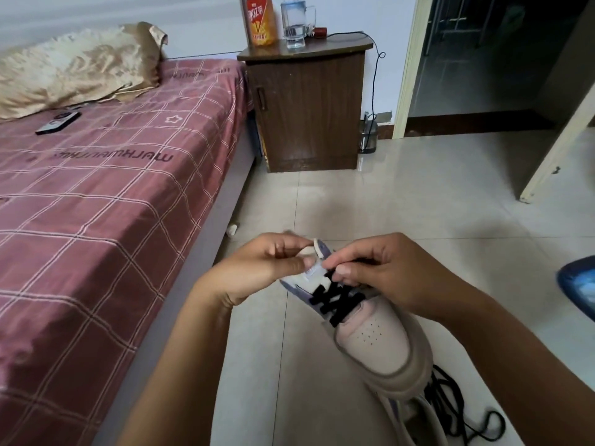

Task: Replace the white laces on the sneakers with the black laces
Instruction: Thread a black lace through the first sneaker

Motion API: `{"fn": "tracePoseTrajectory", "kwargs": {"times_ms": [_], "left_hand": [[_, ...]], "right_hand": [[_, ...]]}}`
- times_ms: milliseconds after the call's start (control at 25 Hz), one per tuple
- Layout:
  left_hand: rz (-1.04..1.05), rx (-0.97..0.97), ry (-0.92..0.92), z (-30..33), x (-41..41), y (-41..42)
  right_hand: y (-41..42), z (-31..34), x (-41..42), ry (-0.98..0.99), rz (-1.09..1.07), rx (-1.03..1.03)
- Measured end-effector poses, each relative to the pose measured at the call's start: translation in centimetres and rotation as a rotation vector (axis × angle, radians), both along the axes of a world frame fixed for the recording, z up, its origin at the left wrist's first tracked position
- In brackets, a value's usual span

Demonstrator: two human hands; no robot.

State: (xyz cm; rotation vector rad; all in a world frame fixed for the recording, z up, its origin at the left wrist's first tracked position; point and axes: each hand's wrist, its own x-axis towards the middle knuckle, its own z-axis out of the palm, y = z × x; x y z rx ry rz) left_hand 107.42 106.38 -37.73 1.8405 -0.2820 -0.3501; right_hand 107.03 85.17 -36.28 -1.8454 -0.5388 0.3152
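Note:
A pale pink and lilac sneaker (pixel 376 339) is held up in front of me, toe pointing toward me, with a black lace (pixel 335 300) crossed through its eyelets. My left hand (pixel 264 268) grips the sneaker at its tongue and collar. My right hand (pixel 383 272) pinches the black lace at the top eyelets. A second sneaker (pixel 418 423) lies on the floor under the first, partly hidden. Beside it a loose black lace (pixel 463 410) lies tangled on the tiles.
A bed (pixel 96 204) with a red checked sheet runs along my left. A dark wooden nightstand (pixel 306 107) stands ahead with a bottle and a glass mug on it. A blue object (pixel 578 284) sits at the right edge. Pale tiles cover the floor (pixel 386 194).

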Motion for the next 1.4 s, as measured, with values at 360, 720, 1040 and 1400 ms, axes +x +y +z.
{"fn": "tracePoseTrajectory", "kwargs": {"times_ms": [360,720,1040,1400], "left_hand": [[0.146,-0.017,-0.115,3.6,-1.0,-1.6],[0.112,-0.005,-0.138,4.4,-1.6,-2.2],[0.146,0.081,-0.171,4.7,-1.9,-2.6],[0.329,0.180,-0.154,3.9,-1.5,-3.2]], "right_hand": [[-0.6,2.7,-0.9,-0.468,-0.088,-0.231],[-1.0,2.6,-0.8,-0.486,-0.032,-0.205],[-0.5,2.6,-0.6,-0.829,-0.041,-0.556],[0.5,0.4,-0.2,-0.257,-0.185,-0.084]]}}
